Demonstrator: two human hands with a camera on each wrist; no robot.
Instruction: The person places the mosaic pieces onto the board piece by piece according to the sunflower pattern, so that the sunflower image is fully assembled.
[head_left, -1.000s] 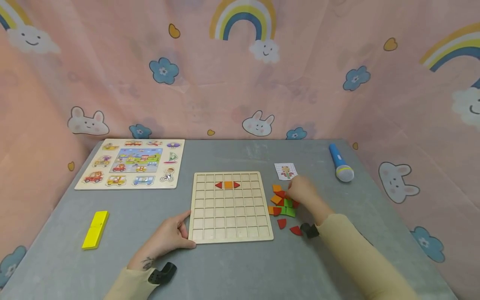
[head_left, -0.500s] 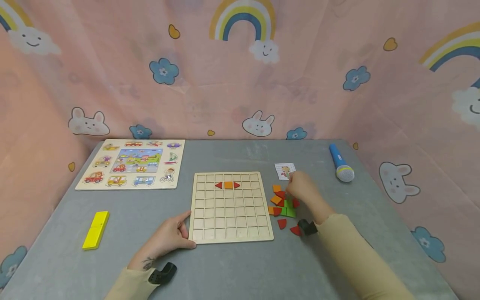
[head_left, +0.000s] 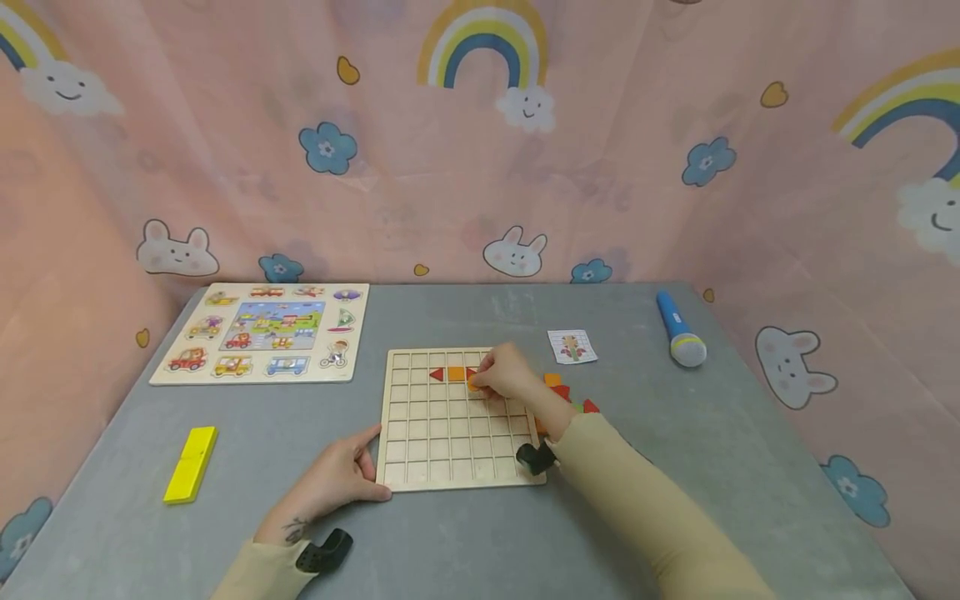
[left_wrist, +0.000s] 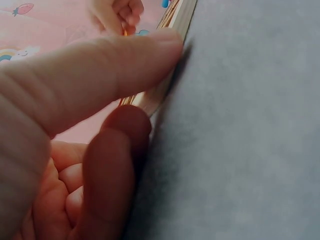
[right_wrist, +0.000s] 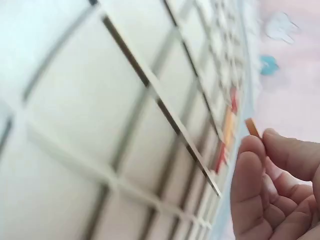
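Mostly bare, wooden grid board (head_left: 420, 468) has red-and-orange tiles (head_left: 456, 374) toward twelve o'clock; left hand (head_left: 339, 477) grips it, right hand (head_left: 512, 372) pinches orange tile (right_wrist: 252, 127).

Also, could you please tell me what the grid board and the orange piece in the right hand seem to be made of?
The grid board is probably wood, matte and seemingly unpainted, from its pale tan face and edge. The orange piece could be painted wood or plastic; its smooth orange look fits both.

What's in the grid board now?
Two red pieces with an orange square between them sit in the grid board. In the head view, the right hand hides part of the grid board and one red piece.
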